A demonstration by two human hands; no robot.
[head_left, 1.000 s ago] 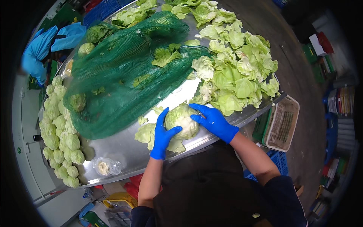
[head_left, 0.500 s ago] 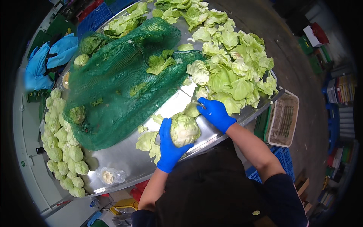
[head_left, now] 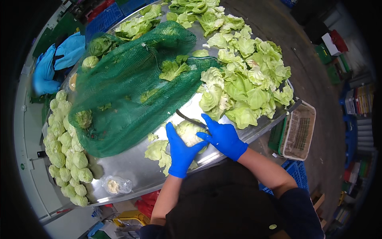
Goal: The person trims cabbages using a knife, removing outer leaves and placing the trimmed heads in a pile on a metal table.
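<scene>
A pale green cabbage [head_left: 190, 133] rests on the metal table close in front of me, partly covered by my hands. My left hand [head_left: 179, 155], in a blue glove, grips its left and near side with thumb and fingers apart. From my blue-gloved right hand [head_left: 225, 140], at the cabbage's right side, a dark curved knife blade [head_left: 187, 118] reaches leftward over the cabbage's far side. The handle is hidden in the fist. Loose cabbage leaves [head_left: 158, 153] lie left of my left hand.
A green mesh sack [head_left: 127, 91] spreads over the table [head_left: 131, 163]. Trimmed cabbages [head_left: 65, 147] are stacked along the left edge. Leaves [head_left: 246, 83] pile up at the right. A plastic bag [head_left: 116, 185] sits near the front edge; a pale crate [head_left: 300, 129] stands beyond the right edge.
My right hand has come left from the leaf pile onto the cabbage, and the knife blade now shows. A leaf formerly between cabbage and hand is gone from there. The left hand still grips.
</scene>
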